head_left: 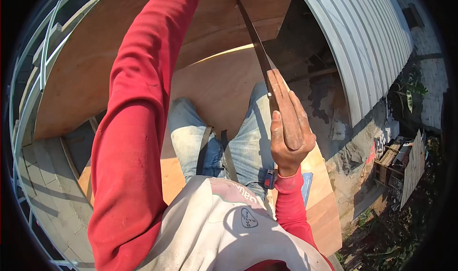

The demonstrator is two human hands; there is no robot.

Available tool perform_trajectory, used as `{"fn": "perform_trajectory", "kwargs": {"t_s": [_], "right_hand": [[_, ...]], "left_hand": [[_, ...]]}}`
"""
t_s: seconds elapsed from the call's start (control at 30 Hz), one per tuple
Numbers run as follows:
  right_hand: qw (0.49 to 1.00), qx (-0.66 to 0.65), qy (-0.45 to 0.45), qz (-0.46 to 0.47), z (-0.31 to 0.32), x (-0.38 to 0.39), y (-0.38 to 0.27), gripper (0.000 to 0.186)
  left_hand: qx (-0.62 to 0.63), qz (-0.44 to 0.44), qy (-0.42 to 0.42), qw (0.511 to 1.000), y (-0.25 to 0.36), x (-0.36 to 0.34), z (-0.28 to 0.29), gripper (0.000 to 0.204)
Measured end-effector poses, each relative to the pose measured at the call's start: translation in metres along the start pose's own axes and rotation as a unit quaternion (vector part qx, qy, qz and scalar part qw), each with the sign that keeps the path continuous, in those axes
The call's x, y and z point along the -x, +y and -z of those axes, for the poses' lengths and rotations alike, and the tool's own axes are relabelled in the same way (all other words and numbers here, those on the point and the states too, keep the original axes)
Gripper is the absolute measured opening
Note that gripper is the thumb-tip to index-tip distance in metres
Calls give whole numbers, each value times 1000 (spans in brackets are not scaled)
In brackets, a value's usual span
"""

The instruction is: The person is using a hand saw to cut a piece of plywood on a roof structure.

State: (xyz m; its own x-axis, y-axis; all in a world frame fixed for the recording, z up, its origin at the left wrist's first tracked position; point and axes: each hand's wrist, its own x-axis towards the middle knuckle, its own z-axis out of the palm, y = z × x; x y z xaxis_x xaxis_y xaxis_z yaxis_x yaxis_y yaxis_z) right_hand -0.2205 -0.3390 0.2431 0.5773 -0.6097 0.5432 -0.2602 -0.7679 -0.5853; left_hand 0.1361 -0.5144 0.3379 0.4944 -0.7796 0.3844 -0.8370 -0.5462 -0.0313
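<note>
My right hand (291, 144) grips the wooden handle (282, 104) of a saw, fingers wrapped round it. The long dark blade (254, 35) runs upward to a raised plywood sheet (86, 80); whether its teeth are in the wood is unclear. My left arm, in a red sleeve (129, 142), reaches up past the top edge of the view toward that sheet, with the hand out of sight. Below the blade another plywood sheet (219, 70) lies under and between my jeans-clad legs.
A corrugated metal roof (353, 42) curves along the right, with a drop to ground, plants (410, 92) and a pile of boards (396, 166) below. Metal bars (45, 49) and a grey block surface (47, 175) are at the left. A blue object (306, 187) lies beside my right wrist.
</note>
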Motion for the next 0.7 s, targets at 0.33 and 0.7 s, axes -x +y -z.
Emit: {"fn": "perform_trajectory", "kwargs": {"t_s": [0.33, 0.7], "right_hand": [[994, -32, 99, 24, -103, -52, 57, 40], [977, -114, 116, -134, -119, -91, 74, 41]], "left_hand": [[112, -115, 10, 987, -15, 1, -16, 84], [-69, -175, -15, 982, 4, -15, -35, 66]]}}
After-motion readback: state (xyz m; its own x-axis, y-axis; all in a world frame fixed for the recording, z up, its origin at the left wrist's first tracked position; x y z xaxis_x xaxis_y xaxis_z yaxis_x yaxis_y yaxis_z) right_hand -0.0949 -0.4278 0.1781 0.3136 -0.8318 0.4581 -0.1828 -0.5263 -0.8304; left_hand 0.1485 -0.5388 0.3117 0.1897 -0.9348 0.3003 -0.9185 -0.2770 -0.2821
